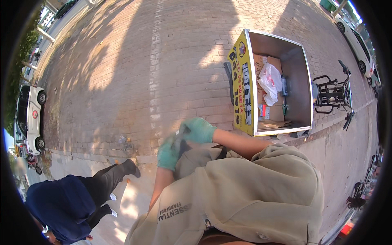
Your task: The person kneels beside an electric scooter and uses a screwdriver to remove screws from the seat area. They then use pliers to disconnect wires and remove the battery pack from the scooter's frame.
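The grey-tan garment [196,157] hangs bunched just in front of the person's chest, over the brick pavement [122,61], both gloved hands gripping its upper edge. To handle it well, I judge the two grips should stay spread along that edge so the cloth doesn't sag or twist. The left hand [168,154] is clamped on the fabric with its forearm rising from below, while the right hand [197,130] pinches it from above, arm reaching in from the right.

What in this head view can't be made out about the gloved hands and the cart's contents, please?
- Left hand: motion-blurred, so its grip is unclear.
- Right hand: blurred where it meets the grey-brown cloth.
- Cart box: its yellow side panel and shadow hide items beneath the white bag.
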The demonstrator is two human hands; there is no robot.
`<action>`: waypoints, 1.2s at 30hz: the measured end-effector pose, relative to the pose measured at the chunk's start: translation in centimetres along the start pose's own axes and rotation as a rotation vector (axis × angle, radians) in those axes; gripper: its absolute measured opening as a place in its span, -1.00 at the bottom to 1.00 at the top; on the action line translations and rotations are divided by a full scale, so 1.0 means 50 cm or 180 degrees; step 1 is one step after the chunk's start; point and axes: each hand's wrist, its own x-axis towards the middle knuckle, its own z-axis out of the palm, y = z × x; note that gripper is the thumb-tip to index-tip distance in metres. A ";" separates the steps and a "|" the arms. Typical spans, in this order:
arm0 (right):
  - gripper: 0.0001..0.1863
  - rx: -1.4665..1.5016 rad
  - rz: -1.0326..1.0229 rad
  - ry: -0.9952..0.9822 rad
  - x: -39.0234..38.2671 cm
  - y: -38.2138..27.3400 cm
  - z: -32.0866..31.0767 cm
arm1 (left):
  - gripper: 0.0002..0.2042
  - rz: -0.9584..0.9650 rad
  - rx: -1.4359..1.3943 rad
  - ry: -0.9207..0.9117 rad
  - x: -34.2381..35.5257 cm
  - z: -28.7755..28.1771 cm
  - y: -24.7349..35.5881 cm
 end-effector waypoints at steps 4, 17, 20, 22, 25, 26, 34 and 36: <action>-0.80 0.0519 0.0766 0.0945 0.102 0.034 -0.100 | -0.71 -0.0515 -0.1375 -0.1062 0.268 -0.055 -0.004; -0.78 0.1336 0.1516 0.3254 0.300 0.268 -0.469 | -0.67 -0.2321 -0.3218 -0.2411 1.050 0.136 0.194; -0.75 0.1284 0.1565 0.3186 0.378 0.299 -0.608 | -0.70 -0.2413 -0.3267 -0.2544 1.175 0.168 0.234; -0.75 0.1352 0.1529 0.3193 0.432 0.308 -0.695 | -0.71 -0.2409 -0.2869 -0.2444 1.266 0.177 0.255; -0.75 0.1398 0.1517 0.3250 0.501 0.339 -0.800 | -0.70 -0.2314 -0.2451 -0.2382 1.406 0.193 0.270; -0.75 0.1393 0.1512 0.3325 0.523 0.356 -0.827 | -0.69 -0.2371 -0.2425 -0.2405 1.457 0.205 0.273; -0.81 0.1290 0.2747 0.4761 0.641 0.534 -0.957 | -0.60 -0.2395 -0.2087 -0.3649 1.904 0.412 0.343; -0.80 0.1894 0.3036 0.5094 0.658 0.549 -0.974 | -0.60 -0.2418 -0.2026 -0.3738 1.993 0.469 0.393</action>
